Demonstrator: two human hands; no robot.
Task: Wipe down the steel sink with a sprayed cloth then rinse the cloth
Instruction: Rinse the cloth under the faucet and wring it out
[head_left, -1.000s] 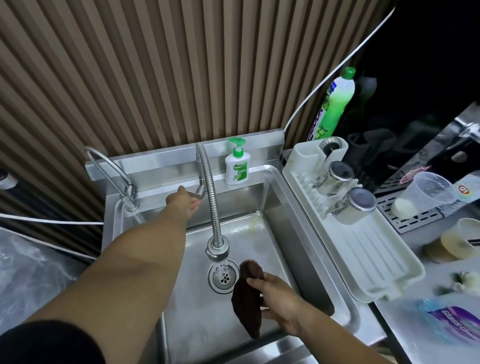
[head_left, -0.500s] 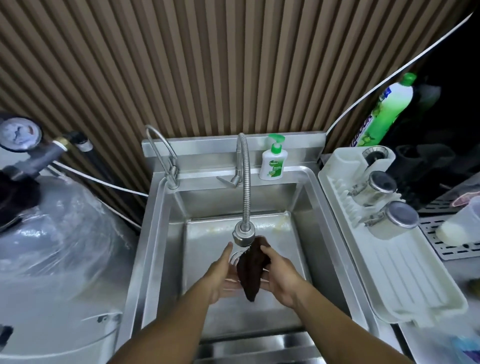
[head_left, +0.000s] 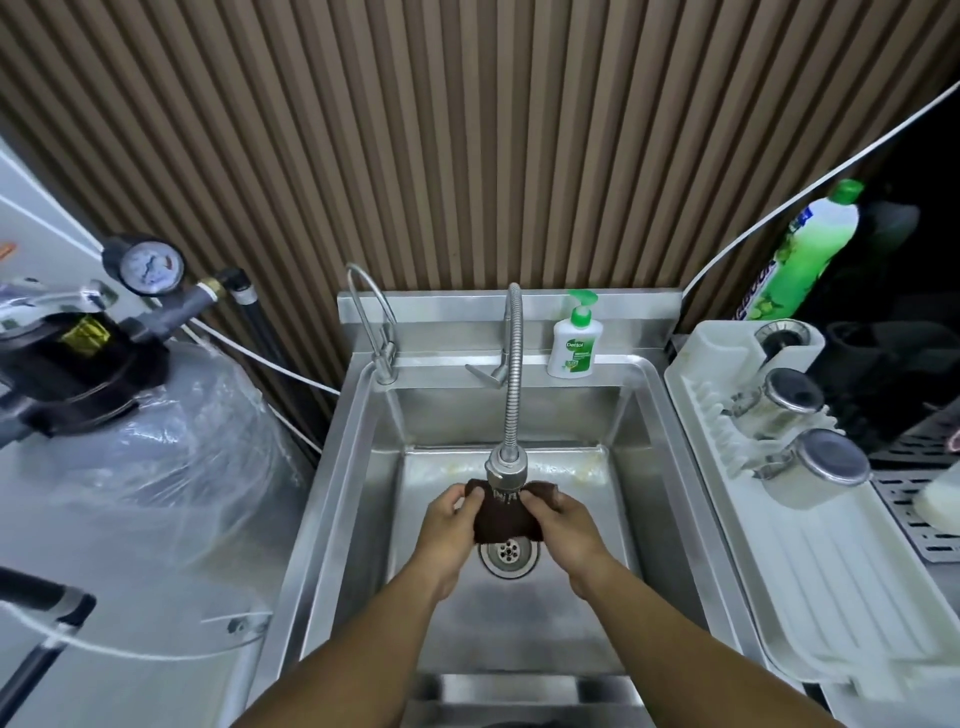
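Brown cloth stretched wide under the spray head, its long axis running left to right across the steel sink, lower edge hanging just above the drain. Left hand pinches the left end, right hand grips the right end, fingers curled into the fabric. Thin streams of water fall onto its top edge.

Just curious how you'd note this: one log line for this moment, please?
step: rinsing | left hand: grips cloth | right hand: grips cloth | cloth: under faucet head, above drain
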